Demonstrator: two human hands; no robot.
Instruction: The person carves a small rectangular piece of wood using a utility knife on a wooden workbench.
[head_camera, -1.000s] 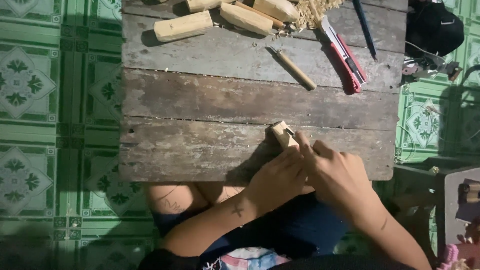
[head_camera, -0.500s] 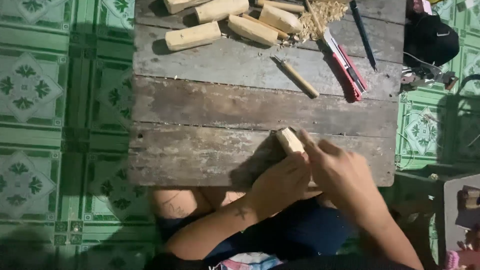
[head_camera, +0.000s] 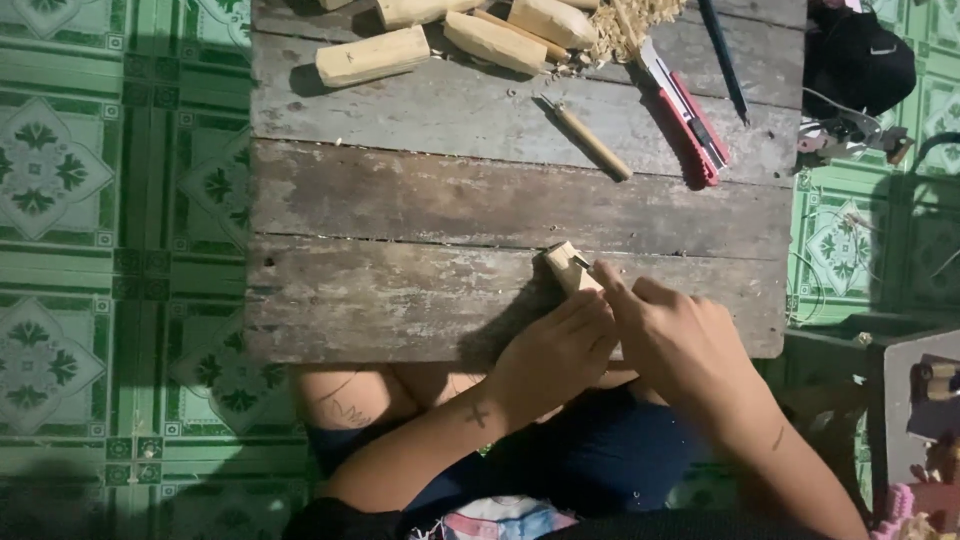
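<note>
Head view, only 1 camera. Left hand wrapped around a small pale wood block, fingers closed on its lower part; the block's upper end sticks out above the grip, resting on the near plank of the weathered board table. Right hand closed around a thin carving tool; only its tip shows, touching the block's exposed end just above the left fingers. The handle is hidden in the fist, so tool type cannot be told for sure.

Up and away from the grip, well apart: a wooden-handled tool lying loose on the middle plank. Further up and to the right, a red utility knife beside a dark pencil-like stick. Up and left of the grip, along the far edge, 4 or so rough wooden pegs and a heap of shavings. Green patterned floor tiles on both sides.

Judgement on the cut in hand: the tip sits very near the left fingertips, so short, shallow strokes directed away from the holding hand seem wise. Bracing the block's base firmly on the plank should stop it rolling. A slip toward the left thumb looks the main risk.
</note>
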